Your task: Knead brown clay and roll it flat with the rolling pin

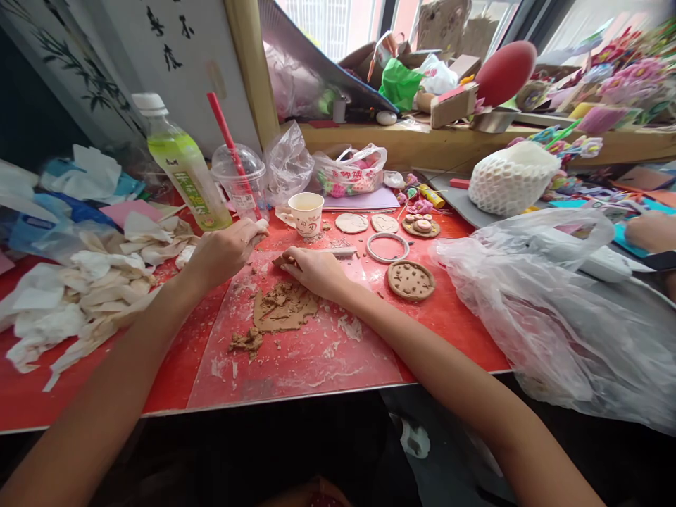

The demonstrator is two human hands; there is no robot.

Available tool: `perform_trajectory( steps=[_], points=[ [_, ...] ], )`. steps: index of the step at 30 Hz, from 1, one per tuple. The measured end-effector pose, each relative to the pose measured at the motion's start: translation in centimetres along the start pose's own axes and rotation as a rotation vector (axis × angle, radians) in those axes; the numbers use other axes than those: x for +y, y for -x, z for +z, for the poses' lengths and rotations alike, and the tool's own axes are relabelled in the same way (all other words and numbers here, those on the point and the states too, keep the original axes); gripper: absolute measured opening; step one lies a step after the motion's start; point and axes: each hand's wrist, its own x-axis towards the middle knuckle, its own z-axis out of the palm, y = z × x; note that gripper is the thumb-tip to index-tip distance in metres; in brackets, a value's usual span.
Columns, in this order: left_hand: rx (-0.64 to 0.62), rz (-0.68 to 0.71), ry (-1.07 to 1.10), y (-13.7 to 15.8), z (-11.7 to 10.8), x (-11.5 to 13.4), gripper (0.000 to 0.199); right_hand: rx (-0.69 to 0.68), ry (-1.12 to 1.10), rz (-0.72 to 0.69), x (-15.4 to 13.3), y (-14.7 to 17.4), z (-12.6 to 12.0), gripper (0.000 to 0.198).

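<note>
My left hand point(226, 248) is closed above the left part of a clear sheet point(296, 355) on the red table. Something pale shows at its fingertips, too small to name. My right hand point(313, 270) pinches what looks like a small brown piece of clay point(279, 260). Just below it lies a flat, rough-edged slab of brown clay point(282, 310) with crumbs on top. A loose lump of clay point(248, 342) sits at its lower left. Behind the right hand is a pale rod point(341, 251), partly hidden.
A paper cup point(306, 214), a white ring point(388, 248) and a round clay disc with dots point(411, 280) stand nearby. Crumpled tissues point(89, 296) and a drink bottle point(182, 165) are left. A plastic bag point(528, 296) lies right, near another person's hand point(652, 232).
</note>
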Motion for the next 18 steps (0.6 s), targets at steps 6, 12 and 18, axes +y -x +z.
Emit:
perform_trajectory(
  steps=[6, 12, 18],
  points=[
    [0.100, 0.044, -0.138, 0.0, -0.4, 0.5, 0.027, 0.014, 0.000, -0.007, -0.1, 0.0, -0.1, 0.027],
    [0.194, 0.244, 0.119, -1.1, -0.8, 4.0, 0.020, 0.011, 0.069, 0.020, 0.2, 0.0, 0.3, 0.031],
    [-0.071, 0.523, 0.186, -4.2, 0.0, 12.3, 0.022, 0.053, 0.140, 0.231, -2.1, -1.9, 0.7, 0.028]
  ],
)
